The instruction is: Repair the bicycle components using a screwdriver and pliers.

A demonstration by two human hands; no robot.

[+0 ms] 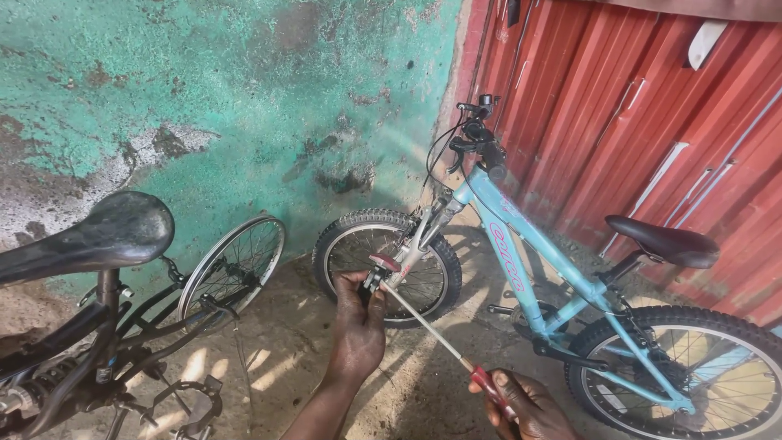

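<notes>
- Right hand (521, 403), lowest in view and nearest the camera: fingers wrapped tight on the red handle of a long screwdriver (432, 330). The shaft runs up and left to the small part.
- Left hand (358, 314), just beyond: fist closed around a small dark part (376, 277) with a red-pink cap, looks like a brake piece, kind uncertain. Screwdriver tip meets it at the thumb side.
- The part sits just in front of the light blue bicycle (521, 269), level with its front wheel (387, 265), by the fork.
- Judgement: to turn the screw cleanly, keep the shaft in line with the screw, press in while turning, hold the part firm so it cannot spin. Slipping tip would hit the left thumb.
- Left of the blue bicycle, a dark bicycle (90, 326) with black saddle (98, 232), and a bare-rimmed wheel (232, 265) leaning toward the wall.
- Behind the blue bicycle's front wheel: green wall (244, 98), paint flaking.
- Behind its black seat (664, 242) and handlebar (476, 138): red corrugated metal sheet (652, 106).
- Ground beneath is sandy, sun-dappled.
</notes>
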